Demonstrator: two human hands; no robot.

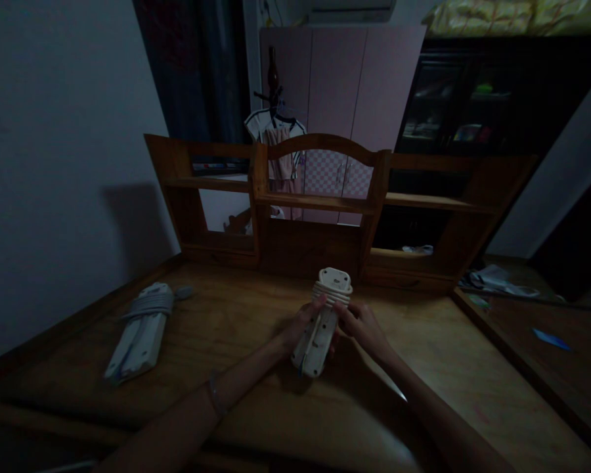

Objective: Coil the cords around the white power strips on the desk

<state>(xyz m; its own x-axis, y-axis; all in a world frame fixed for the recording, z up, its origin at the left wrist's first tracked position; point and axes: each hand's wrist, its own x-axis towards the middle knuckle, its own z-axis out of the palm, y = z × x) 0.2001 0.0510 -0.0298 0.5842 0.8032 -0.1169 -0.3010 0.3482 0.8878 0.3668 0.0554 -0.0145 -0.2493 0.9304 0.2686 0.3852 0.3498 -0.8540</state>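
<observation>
A white power strip [320, 341] is held up over the wooden desk, its underside facing me. Its white cord [331, 295] is wound in several turns around the far end. My left hand [300, 326] grips the strip from the left, with the thumb against the coils. From the right, my right hand [360, 326] closes around the strip, its fingers at the cord and partly hidden behind. On the desk to the left lies a second white power strip [140, 338], wrapped with a grey cord [151, 303]; its plug [183, 292] rests beside it.
The wooden desk [217, 315] has a shelf unit [320, 205] along its back edge. A wall [69, 164] borders the left side. Beyond stand a pink wardrobe [335, 79] and a dark cabinet [453, 98]. A blue item [550, 339] lies on a lower surface at right.
</observation>
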